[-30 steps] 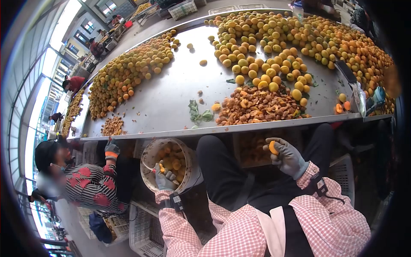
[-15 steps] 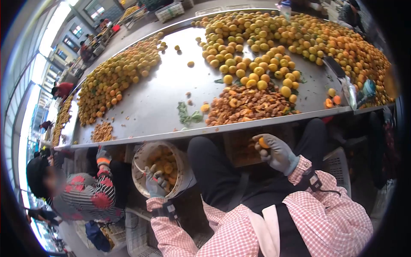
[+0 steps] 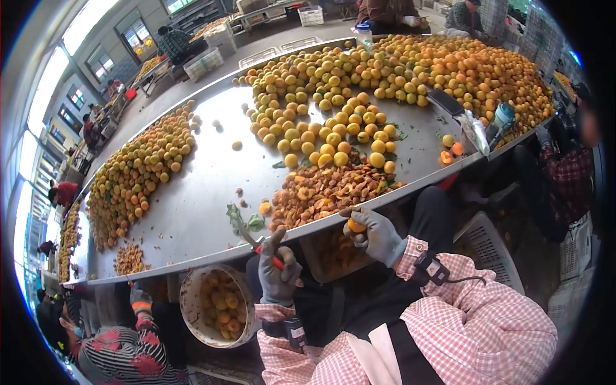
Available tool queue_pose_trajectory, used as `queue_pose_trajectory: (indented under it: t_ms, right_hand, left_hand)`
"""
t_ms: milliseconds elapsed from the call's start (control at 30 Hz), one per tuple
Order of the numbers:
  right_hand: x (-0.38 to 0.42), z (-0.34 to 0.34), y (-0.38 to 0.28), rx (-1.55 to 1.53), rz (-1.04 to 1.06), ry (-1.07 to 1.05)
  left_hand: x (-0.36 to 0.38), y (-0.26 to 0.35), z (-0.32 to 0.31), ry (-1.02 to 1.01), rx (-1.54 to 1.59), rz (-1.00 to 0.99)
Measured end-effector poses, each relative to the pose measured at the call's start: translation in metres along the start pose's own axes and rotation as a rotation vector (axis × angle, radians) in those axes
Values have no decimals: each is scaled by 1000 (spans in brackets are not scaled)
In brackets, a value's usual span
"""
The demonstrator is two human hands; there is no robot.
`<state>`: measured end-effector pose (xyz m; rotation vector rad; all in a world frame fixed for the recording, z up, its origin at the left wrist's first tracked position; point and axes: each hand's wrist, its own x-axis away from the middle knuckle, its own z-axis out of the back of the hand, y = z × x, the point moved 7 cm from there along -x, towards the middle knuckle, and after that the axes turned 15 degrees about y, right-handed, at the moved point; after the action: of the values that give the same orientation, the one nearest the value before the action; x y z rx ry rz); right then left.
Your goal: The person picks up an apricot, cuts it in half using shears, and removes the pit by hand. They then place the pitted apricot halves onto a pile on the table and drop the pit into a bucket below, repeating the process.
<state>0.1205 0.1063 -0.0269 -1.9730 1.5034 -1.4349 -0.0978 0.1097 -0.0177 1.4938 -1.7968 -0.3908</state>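
Observation:
My left hand (image 3: 280, 271), in a grey glove, is closed around a red-handled tool (image 3: 258, 247) that looks like pliers. Its metal end points up and left, over the table's front edge near some green leaves (image 3: 254, 222). My right hand (image 3: 378, 236), also gloved, pinches an orange apricot (image 3: 357, 226) between thumb and fingers, just in front of the table edge. Beyond it lies a heap of brown-orange apricot pits or pieces (image 3: 321, 196), with whole apricots (image 3: 333, 138) behind. A white bucket (image 3: 187, 307) holding apricots stands left of my left hand.
A metal table (image 3: 212, 192) spans the view, with another apricot pile (image 3: 138, 173) at left. A phone-like dark object (image 3: 445, 101) and a bottle (image 3: 502, 119) lie at right. A co-worker (image 3: 122, 350) sits at left, another (image 3: 568, 173) at right. A plastic crate (image 3: 491, 247) stands right of my knee.
My left hand has moved from the bucket up and right to the table edge, and the tool now shows clearly. My right hand still holds an apricot. The view has shifted.

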Motion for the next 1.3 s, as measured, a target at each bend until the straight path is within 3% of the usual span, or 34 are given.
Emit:
queue_pose_trajectory:
  t_ms: [100, 200, 233, 300, 333, 367, 433, 600, 667, 700, 767, 967, 1033, 1233, 1300]
  right_hand:
    - [-12, -1, -11, 53, 51, 100]
    - [-55, -17, -20, 187, 357, 32]
    - [-70, -14, -17, 184, 362, 36]
    - [-83, -16, -31, 380, 689, 48]
    - [-84, -16, -39, 490, 749, 115]
    - [-85, -15, -45, 493, 751, 115]
    - [-96, -4, -51, 590, 543, 175]
    - [-146, 10, -107, 631, 757, 176]
    - [-162, -2, -125, 1095, 847, 164]
    - [-170, -5, -131, 1097, 845, 164]
    - [-177, -32, -137, 1512, 1172, 124]
    - [-230, -70, -118, 1863, 914, -55]
    - [-235, -71, -112, 2134, 748, -82]
    - [-222, -47, -130, 1823, 925, -16]
    - [-206, -30, -138, 1515, 919, 51]
  left_hand:
    - [-17, -24, -10, -124, 91, 84]
    - [-30, -40, 2, -102, 135, 135]
    - [-31, -41, 4, -108, 133, 138]
    - [-36, -44, 12, -16, 53, 140]
    - [-36, -44, 14, 18, 38, 136]
    - [-35, -43, 15, 17, 40, 136]
    - [-37, -44, 23, 113, -32, 117]
    - [-37, -46, 19, 101, -114, 93]
    - [-37, -48, 10, 125, -155, 104]
    - [-37, -48, 6, 149, -196, 111]
    - [-42, -51, 3, 152, -216, 121]
    - [-49, -61, -4, 71, -354, 204]
    - [-50, -60, -3, 80, -377, 209]
    - [-52, -60, -2, 86, -406, 195]
    - [-52, -63, -3, 76, -472, 163]
